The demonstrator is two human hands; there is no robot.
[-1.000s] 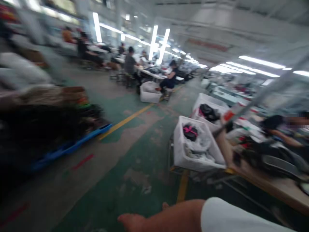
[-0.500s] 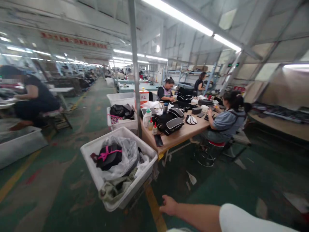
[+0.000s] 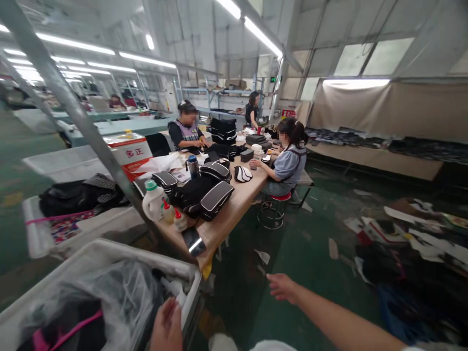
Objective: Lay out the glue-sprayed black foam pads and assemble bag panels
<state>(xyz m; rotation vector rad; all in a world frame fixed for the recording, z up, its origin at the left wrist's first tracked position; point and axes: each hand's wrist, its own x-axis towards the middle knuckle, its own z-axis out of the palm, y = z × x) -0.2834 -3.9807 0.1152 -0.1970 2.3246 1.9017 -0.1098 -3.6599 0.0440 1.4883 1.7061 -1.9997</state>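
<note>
My left hand [image 3: 167, 324] is at the bottom, in front of the right side of a white bin [image 3: 146, 254] with clear plastic and a black item with a pink strap. Its fingers are pressed together; what they hold, if anything, I cannot make out. My right hand [image 3: 282, 287] hangs over the green floor, its fingers loosely apart and empty. Ahead, the brown table [image 3: 234, 207] bears black pouches [image 3: 217, 197], a white bottle with a green cap [image 3: 152, 200], small red-tipped bottles [image 3: 180, 222] and a dark phone [image 3: 194, 241] at the near corner.
One person [image 3: 188, 129] works behind the table and another [image 3: 290, 158] sits on a stool at its right side. A third person [image 3: 251, 111] stands farther back. A metal post [image 3: 78, 112] slants at the left. Piled materials [image 3: 398, 263] lie on the right floor.
The view has turned right and come nearer the table and bin. My left hand has come into view at the bottom. My right hand now appears farther right and a little higher.
</note>
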